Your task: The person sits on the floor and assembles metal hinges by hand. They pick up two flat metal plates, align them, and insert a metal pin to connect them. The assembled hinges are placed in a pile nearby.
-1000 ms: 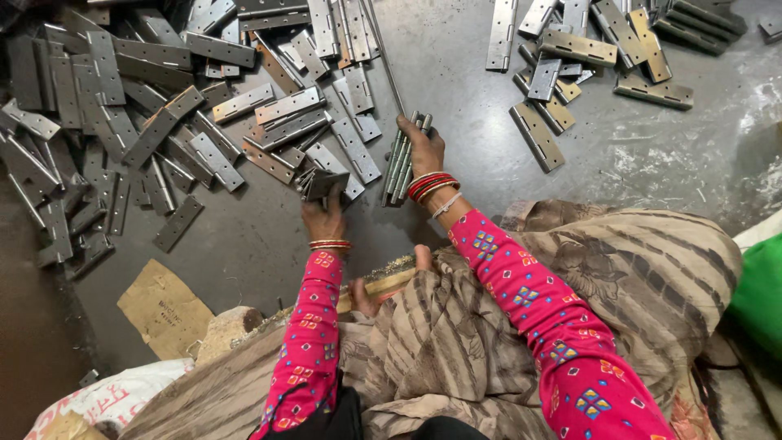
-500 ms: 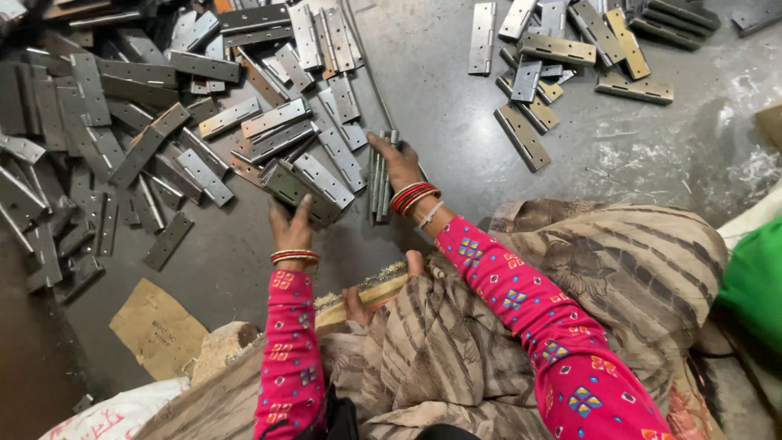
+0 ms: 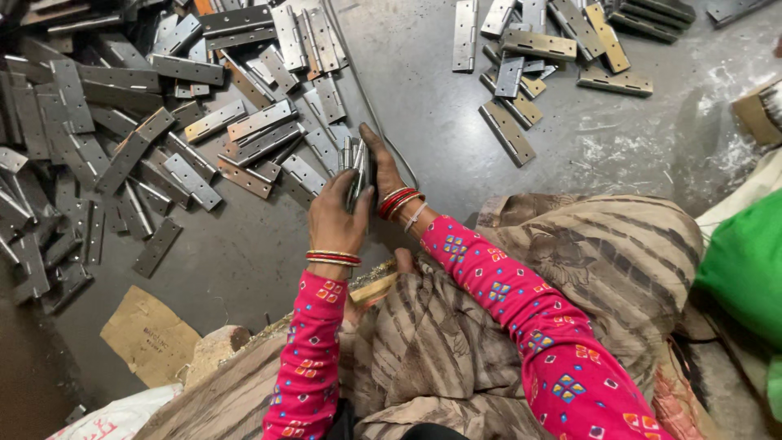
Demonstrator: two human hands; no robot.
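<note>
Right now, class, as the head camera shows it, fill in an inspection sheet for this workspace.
Surface: grey concrete floor, scuffed, pale dust at right.
Job's things: stack of metal hinges held upright between both hands.
Clutter: big hinge pile at left, smaller pile at top right, cardboard scrap.
Grippers: left hand and right hand both clasp the stack.
Cables: a thin wire or rod lies on the floor.
Surroundings: green cloth at right edge.
</note>
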